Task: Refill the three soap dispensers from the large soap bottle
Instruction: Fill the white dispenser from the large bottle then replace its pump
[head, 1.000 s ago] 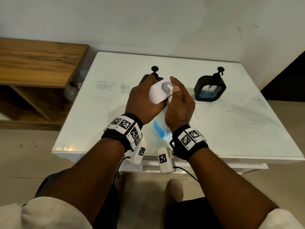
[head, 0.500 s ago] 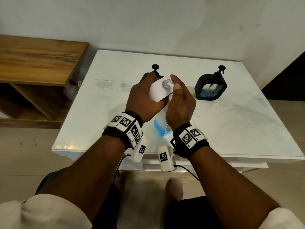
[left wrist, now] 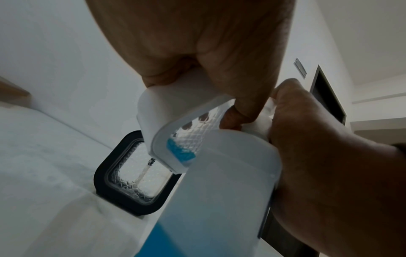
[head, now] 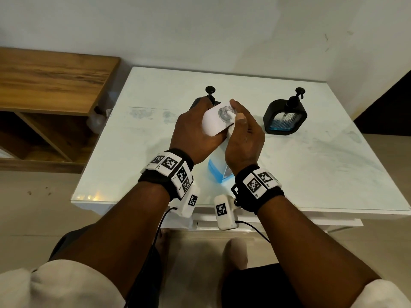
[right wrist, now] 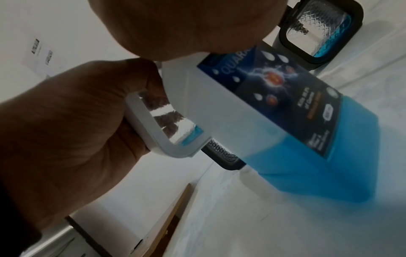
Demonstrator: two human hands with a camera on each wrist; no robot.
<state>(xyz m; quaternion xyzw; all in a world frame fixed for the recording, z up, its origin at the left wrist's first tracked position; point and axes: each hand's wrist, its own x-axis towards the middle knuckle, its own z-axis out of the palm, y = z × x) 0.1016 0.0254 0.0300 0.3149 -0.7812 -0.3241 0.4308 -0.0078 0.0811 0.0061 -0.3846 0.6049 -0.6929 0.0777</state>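
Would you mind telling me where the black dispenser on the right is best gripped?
Grip the black dispenser by its two narrow side walls, coming from above or the front. It stands upright, its body is flat-sided, and the thin pump on top looks a poor handle.

I see a white table (head: 142,152) with a smudged glass top set against a pale wall (head: 200,30). Left of it stands a wooden shelf unit (head: 51,85); the floor (head: 33,196) below is beige.

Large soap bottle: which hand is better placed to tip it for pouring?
Right. The right hand grips the large soap bottle near its top, while the left hand is busy holding the white dispenser.
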